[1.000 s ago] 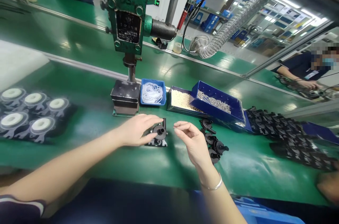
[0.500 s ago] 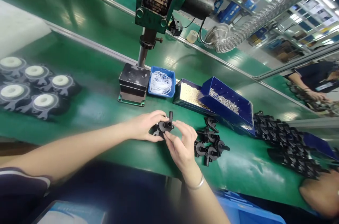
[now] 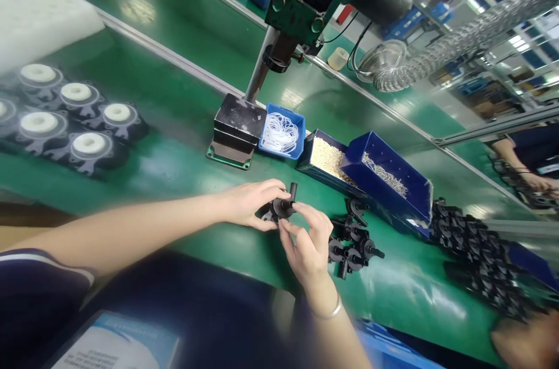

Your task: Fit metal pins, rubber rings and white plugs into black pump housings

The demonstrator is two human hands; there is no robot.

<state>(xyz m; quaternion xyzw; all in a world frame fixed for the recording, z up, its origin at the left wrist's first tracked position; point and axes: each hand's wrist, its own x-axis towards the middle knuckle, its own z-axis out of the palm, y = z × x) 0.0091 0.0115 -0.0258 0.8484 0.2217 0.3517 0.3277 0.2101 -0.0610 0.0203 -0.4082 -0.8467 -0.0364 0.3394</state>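
Head view gives me the black fitting point(image 3: 283, 207) on the near side of the green bench point(image 3: 183, 180), with my left hand point(image 3: 253, 203) gripping its left side, fingers curled around. My right hand point(image 3: 309, 238) pinches at its right edge, just left of the loose black fittings point(image 3: 354, 244); the blue tray of white rings point(image 3: 282, 133) sits farther off

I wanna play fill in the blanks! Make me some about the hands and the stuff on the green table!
1. The round part at the fingers of the left hand and right hand is coloured ____.
2. A silver bracelet is on the ____ wrist.
3. The small tray holding white loops is coloured ____.
4. The black block stands on the ____ side of that tray.

Missing words: black; right; blue; left
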